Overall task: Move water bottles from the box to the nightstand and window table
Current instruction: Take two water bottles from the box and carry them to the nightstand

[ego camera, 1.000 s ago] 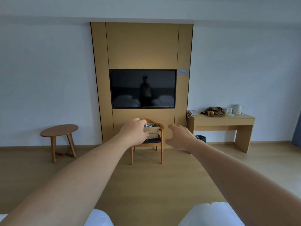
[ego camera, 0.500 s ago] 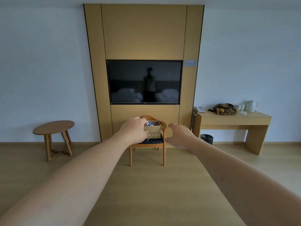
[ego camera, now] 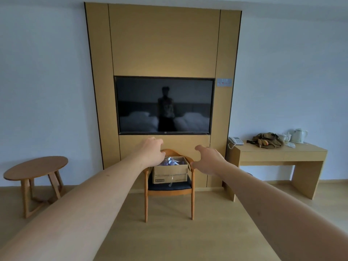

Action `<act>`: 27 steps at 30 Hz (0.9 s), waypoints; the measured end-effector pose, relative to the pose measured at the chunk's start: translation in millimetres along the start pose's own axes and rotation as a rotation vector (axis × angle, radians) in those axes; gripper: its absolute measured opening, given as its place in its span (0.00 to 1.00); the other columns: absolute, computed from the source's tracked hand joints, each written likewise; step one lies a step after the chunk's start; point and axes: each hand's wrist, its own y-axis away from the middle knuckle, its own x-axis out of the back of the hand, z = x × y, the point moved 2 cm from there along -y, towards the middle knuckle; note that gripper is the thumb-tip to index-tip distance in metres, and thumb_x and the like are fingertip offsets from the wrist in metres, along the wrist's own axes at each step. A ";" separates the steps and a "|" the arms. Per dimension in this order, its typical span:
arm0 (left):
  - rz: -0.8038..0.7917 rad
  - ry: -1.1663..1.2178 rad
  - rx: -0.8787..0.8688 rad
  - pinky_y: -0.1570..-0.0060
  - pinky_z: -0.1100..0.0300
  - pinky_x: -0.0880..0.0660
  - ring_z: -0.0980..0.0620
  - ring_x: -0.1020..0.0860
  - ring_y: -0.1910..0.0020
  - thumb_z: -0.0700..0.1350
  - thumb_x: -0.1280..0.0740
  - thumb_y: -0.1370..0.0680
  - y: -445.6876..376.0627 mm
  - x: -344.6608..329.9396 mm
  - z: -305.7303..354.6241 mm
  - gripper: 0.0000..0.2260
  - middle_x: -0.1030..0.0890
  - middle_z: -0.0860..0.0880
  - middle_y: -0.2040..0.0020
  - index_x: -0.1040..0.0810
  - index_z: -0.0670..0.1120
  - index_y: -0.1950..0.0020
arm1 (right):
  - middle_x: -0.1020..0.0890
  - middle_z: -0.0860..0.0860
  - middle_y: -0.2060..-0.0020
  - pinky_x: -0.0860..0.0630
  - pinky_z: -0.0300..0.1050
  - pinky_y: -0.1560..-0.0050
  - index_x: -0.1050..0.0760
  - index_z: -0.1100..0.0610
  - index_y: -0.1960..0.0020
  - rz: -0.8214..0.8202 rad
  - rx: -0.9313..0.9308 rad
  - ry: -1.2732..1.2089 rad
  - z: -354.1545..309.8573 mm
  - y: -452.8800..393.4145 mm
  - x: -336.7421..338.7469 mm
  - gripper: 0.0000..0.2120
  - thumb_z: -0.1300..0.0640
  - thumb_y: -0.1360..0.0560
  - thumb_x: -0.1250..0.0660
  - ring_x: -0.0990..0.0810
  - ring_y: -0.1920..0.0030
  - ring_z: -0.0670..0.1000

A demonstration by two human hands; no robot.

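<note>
While both bare forearms stretch forward in the head view, the left hand (ego camera: 153,151) hangs with fingers loosely curled, holding nothing, above the left rim of the cardboard box (ego camera: 170,173). The right hand (ego camera: 208,160) is spread wide, thumb and fingers apart, holding nothing, just right of the box in the frame; contact with the box cannot be told for either hand.

The box is plain brown corrugated cardboard, rectangular, top open, with a dark label at its lower left. It sits on the dark padded seat of a wooden armchair (ego camera: 168,193) with a curved back rail and slim round legs. The water bottles (ego camera: 170,161) lie inside the box, clear plastic with pale caps and purple tint; their count cannot be told.

Behind the chair, a matte tan wood panel (ego camera: 163,40) carries a glossy black television (ego camera: 164,105) whose screen reflects a standing figure and two beds. At left stands a round wooden side table (ego camera: 35,167) on angled legs. At right, a slab-sided light wood counter (ego camera: 282,153) carries a white telephone (ego camera: 235,140), an olive fabric bag (ego camera: 267,139) and a white kettle (ego camera: 299,135). The floor (ego camera: 169,238) is pale wood plank.

Compared with half a second ago, chair, box and television appear larger and closer, the box now shows clear between the hands, and the right hand's fingers have spread wider.
</note>
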 end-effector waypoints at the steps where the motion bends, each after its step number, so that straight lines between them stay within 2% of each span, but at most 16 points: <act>1: -0.022 0.003 0.000 0.45 0.51 0.19 0.46 0.22 0.42 0.50 0.31 0.20 -13.1 -10.3 -7.5 0.18 0.24 0.47 0.35 0.24 0.48 0.31 | 0.21 0.53 0.41 0.35 0.35 0.65 0.31 0.52 0.28 -0.010 -0.004 -0.001 3.2 -15.6 -8.1 0.25 0.50 0.23 0.29 0.28 0.54 0.50; 3: -0.072 0.007 -0.006 0.50 0.50 0.18 0.48 0.21 0.48 0.49 0.32 0.20 -37.6 -33.1 -20.7 0.15 0.24 0.48 0.39 0.23 0.48 0.34 | 0.22 0.52 0.44 0.36 0.34 0.65 0.30 0.52 0.30 -0.038 -0.018 -0.001 12.5 -45.0 -26.2 0.23 0.51 0.23 0.29 0.28 0.54 0.50; 6: -0.109 -0.006 -0.020 0.53 0.52 0.17 0.50 0.21 0.53 0.49 0.32 0.20 -75.5 -67.0 -38.5 0.13 0.24 0.49 0.43 0.23 0.48 0.36 | 0.22 0.52 0.41 0.37 0.33 0.65 0.31 0.52 0.28 -0.072 -0.027 -0.001 29.9 -89.4 -54.0 0.26 0.49 0.23 0.28 0.29 0.54 0.49; 8: -0.120 -0.012 -0.015 0.53 0.52 0.17 0.50 0.20 0.54 0.49 0.32 0.20 -102.5 -88.9 -50.1 0.14 0.24 0.49 0.43 0.23 0.48 0.35 | 0.23 0.50 0.44 0.37 0.33 0.65 0.31 0.52 0.27 -0.092 -0.020 -0.010 42.7 -121.0 -71.6 0.27 0.48 0.23 0.28 0.29 0.55 0.48; 10: -0.131 -0.010 0.000 0.52 0.50 0.17 0.49 0.20 0.53 0.49 0.32 0.20 -130.5 -112.4 -60.4 0.13 0.24 0.50 0.44 0.23 0.48 0.37 | 0.24 0.50 0.46 0.31 0.36 0.61 0.32 0.52 0.27 -0.098 -0.017 -0.020 57.9 -153.5 -88.1 0.27 0.48 0.24 0.28 0.28 0.54 0.49; 13: -0.132 -0.020 0.025 0.53 0.51 0.17 0.50 0.21 0.54 0.49 0.31 0.20 -176.4 -150.3 -74.5 0.09 0.24 0.51 0.48 0.22 0.49 0.41 | 0.22 0.54 0.39 0.27 0.43 0.53 0.33 0.52 0.26 -0.108 -0.006 -0.035 85.9 -208.3 -109.8 0.29 0.49 0.23 0.29 0.27 0.49 0.50; 18: -0.164 -0.104 0.069 0.52 0.51 0.18 0.50 0.21 0.53 0.49 0.32 0.20 -267.9 -194.4 -88.2 0.11 0.24 0.50 0.44 0.23 0.49 0.39 | 0.23 0.53 0.42 0.27 0.41 0.56 0.32 0.53 0.27 -0.143 0.015 -0.055 124.7 -313.2 -118.7 0.27 0.50 0.22 0.29 0.25 0.50 0.52; 22: -0.132 -0.090 0.081 0.48 0.53 0.19 0.48 0.21 0.47 0.49 0.31 0.20 -341.7 -216.2 -92.8 0.15 0.23 0.48 0.41 0.23 0.48 0.35 | 0.22 0.56 0.35 0.26 0.41 0.56 0.33 0.53 0.25 -0.113 0.031 -0.077 145.1 -392.5 -118.9 0.29 0.51 0.23 0.30 0.23 0.47 0.55; 27: -0.183 -0.081 0.065 0.49 0.52 0.18 0.50 0.22 0.50 0.49 0.31 0.20 -405.5 -261.1 -106.0 0.14 0.24 0.50 0.44 0.23 0.48 0.36 | 0.21 0.56 0.38 0.23 0.47 0.49 0.31 0.54 0.28 -0.180 -0.003 -0.087 173.6 -460.7 -149.6 0.26 0.51 0.23 0.29 0.22 0.46 0.56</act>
